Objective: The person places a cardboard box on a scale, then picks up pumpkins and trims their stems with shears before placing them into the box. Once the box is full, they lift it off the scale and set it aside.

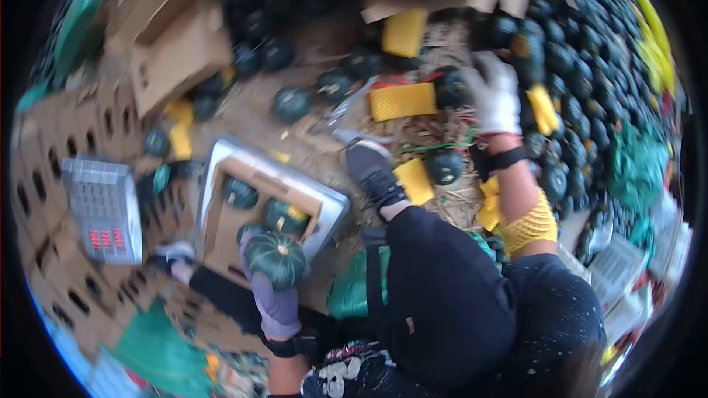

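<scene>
My left hand (274,309), in a purple glove, grips a round green pumpkin (276,259) with pale stripes. It is held over the near edge of a cardboard box (210,239), which has several more green pumpkins (240,193) inside. Under the box is a scale platform with a pale rim (333,210). Over on the right, my right hand (495,96) wears a white glove, slightly blurred, with its fingers apart. Its fingertips are right beside a dark pumpkin (451,88), close to a yellow foam net sleeve (402,102).
A scale display (103,210) with red digits stands left of the box. Flattened cardboard with hand holes (44,169) lines the left side. An open carton (181,51) lies at the upper left. Dark pumpkins (582,81) are heaped along the right, near a green bag (638,166).
</scene>
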`<action>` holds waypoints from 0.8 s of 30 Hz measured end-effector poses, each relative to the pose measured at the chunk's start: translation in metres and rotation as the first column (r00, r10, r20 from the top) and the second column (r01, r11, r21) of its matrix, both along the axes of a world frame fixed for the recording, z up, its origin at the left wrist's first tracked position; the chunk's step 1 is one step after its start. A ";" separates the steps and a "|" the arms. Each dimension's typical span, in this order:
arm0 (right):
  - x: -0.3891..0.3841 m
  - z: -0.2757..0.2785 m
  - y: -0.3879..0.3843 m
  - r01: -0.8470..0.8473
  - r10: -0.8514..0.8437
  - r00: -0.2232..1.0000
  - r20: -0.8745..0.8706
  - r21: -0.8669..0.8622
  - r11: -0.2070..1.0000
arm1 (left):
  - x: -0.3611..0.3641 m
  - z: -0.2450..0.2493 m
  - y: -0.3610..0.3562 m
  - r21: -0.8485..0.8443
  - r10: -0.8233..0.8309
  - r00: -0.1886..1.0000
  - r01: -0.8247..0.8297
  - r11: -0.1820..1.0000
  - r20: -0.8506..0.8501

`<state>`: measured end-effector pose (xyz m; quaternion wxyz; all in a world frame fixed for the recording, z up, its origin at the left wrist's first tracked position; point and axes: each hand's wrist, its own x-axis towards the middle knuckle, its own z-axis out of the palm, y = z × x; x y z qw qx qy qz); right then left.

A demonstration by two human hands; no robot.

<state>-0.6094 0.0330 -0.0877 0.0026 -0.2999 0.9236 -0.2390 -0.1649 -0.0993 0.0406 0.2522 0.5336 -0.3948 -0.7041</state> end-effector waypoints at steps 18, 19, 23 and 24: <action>0.068 0.053 -0.041 0.278 0.388 0.297 0.872 -0.468 0.839 | 0.036 -0.037 -0.010 -0.518 0.007 0.825 0.348 0.782 0.565; 0.096 0.081 -0.058 -0.005 0.401 0.412 0.818 -0.439 0.899 | 0.012 -0.037 -0.006 -0.496 -0.001 0.975 0.114 0.861 0.222; 0.102 0.080 -0.126 -0.453 0.675 -0.555 0.486 -0.857 0.245 | -0.005 -0.030 -0.029 -0.330 0.086 0.991 -0.114 0.937 -0.099; 0.113 0.078 -0.129 -0.607 0.655 -0.264 0.708 -0.649 0.458 | 0.004 -0.031 -0.034 -0.348 0.196 0.980 -0.191 0.918 -0.022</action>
